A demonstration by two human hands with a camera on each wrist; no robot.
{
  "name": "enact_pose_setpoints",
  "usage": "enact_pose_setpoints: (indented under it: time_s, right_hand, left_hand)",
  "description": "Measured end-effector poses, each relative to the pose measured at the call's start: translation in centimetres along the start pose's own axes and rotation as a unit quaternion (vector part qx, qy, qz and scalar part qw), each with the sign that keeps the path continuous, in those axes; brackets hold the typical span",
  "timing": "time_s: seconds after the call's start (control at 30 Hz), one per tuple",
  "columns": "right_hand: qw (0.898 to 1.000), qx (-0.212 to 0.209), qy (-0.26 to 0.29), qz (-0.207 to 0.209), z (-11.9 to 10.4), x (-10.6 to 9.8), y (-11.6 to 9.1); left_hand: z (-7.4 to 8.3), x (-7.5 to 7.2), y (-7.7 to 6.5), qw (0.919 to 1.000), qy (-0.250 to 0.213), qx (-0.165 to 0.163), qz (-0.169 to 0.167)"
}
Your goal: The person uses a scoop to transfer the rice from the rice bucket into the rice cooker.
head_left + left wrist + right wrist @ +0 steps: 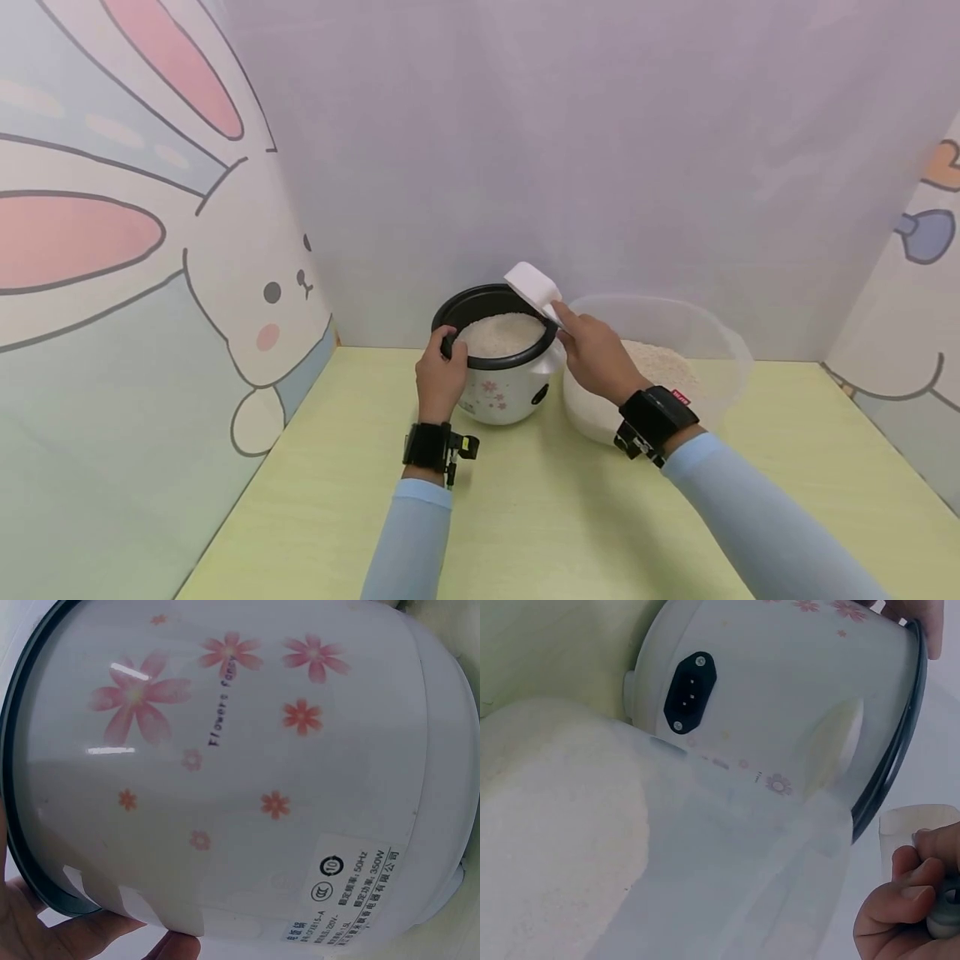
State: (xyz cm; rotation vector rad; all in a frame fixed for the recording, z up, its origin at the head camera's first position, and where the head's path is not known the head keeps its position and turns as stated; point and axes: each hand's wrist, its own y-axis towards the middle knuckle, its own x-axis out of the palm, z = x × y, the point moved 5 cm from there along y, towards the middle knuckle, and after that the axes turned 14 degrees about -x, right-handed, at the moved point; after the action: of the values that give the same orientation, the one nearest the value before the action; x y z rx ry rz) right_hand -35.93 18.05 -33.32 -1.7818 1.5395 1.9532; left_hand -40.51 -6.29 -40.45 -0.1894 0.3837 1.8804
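A white rice cooker (495,398) with pink flowers and a black rim stands lidless on the table, rice (504,335) in its pot. My left hand (441,377) grips the rim at its near left, thumb over the edge. In my right hand (600,358) is the handle of a white scoop (531,283), tilted above the cooker's right rim; its inside is hidden from the head view. The right wrist view shows curled fingers (911,896) round the handle. A translucent tub (723,333) of rice (663,367) sits just right of the cooker, under my right forearm.
The pale yellow-green table (487,533) ends at a lilac backdrop (585,150) close behind the cooker and tub. Rabbit-printed panels (247,317) rise at the left and right sides. A black power socket (690,694) shows on the cooker's side.
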Motion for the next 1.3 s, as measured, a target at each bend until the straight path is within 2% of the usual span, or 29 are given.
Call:
enact_pose_setpoints:
  time_s: [0.33,0.63,0.83,1.07,1.3]
  right_hand:
    - [0.999,-0.013,0.007,0.043,-0.1,-1.6,0.4]
    - [0.988,-0.005,0.047,0.146,0.4,-4.3,-0.2]
    - [0.98,0.032,0.048,0.193,1.7,-6.5,-1.4]
    - [0.974,0.082,0.058,0.203,3.1,-7.8,-3.1]
    - [0.972,0.109,0.049,0.205,4.4,-8.4,-4.8]
  left_hand:
    - [0.1,-0.1,-0.1,1.0,0.003,-0.003,0.001]
    - [0.1,-0.2,0.0,0.9999,0.002,-0.009,0.005]
    - [0.0,-0.2,0.0,0.9999,0.003,-0.009,0.006]
    - [0.4,-0.4,-0.2,0.9999,0.005,-0.013,0.007]
    - [0.3,-0.2,-0.3,0.9999,0.008,-0.008,0.002]
